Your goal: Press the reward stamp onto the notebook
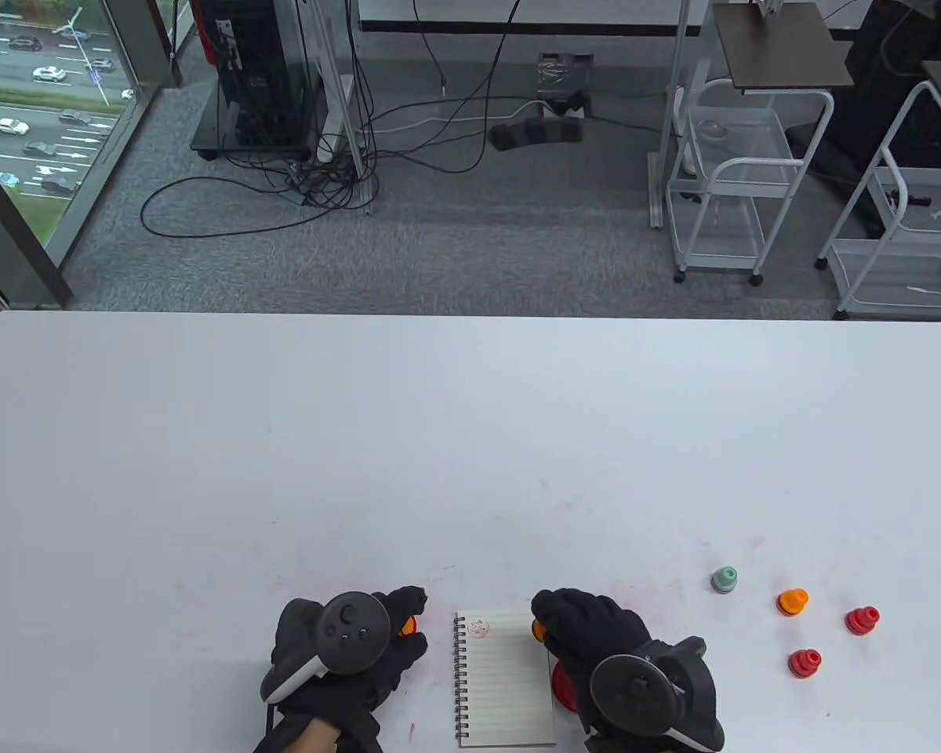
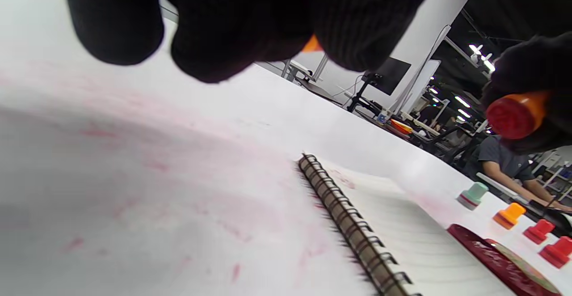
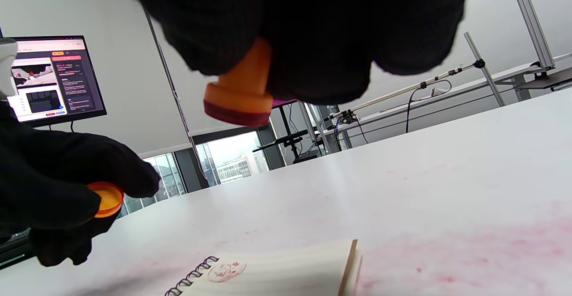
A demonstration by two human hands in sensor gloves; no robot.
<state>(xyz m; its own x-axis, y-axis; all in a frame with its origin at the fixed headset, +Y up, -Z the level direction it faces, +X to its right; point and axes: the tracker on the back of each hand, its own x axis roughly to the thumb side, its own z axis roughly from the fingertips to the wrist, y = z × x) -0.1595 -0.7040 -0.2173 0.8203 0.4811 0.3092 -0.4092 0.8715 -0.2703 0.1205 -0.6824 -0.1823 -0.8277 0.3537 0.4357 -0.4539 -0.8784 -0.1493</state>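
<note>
A small spiral notebook [image 1: 504,678] lies open on the white table [image 1: 282,471] between my hands, with a red stamp print [image 1: 478,627] at its top left; the print also shows in the right wrist view [image 3: 227,271]. My right hand [image 1: 588,627] holds an orange stamp [image 3: 239,92] with its red face down, above the notebook's right edge. It shows in the left wrist view [image 2: 518,113] too. My left hand [image 1: 392,635] holds the orange stamp cap [image 3: 106,198] left of the notebook.
A green stamp [image 1: 724,580], an orange stamp [image 1: 792,602] and two red stamps [image 1: 861,620] [image 1: 804,663] stand to the right. A red ink pad [image 1: 564,686] lies partly under my right hand. The table shows faint red ink smears.
</note>
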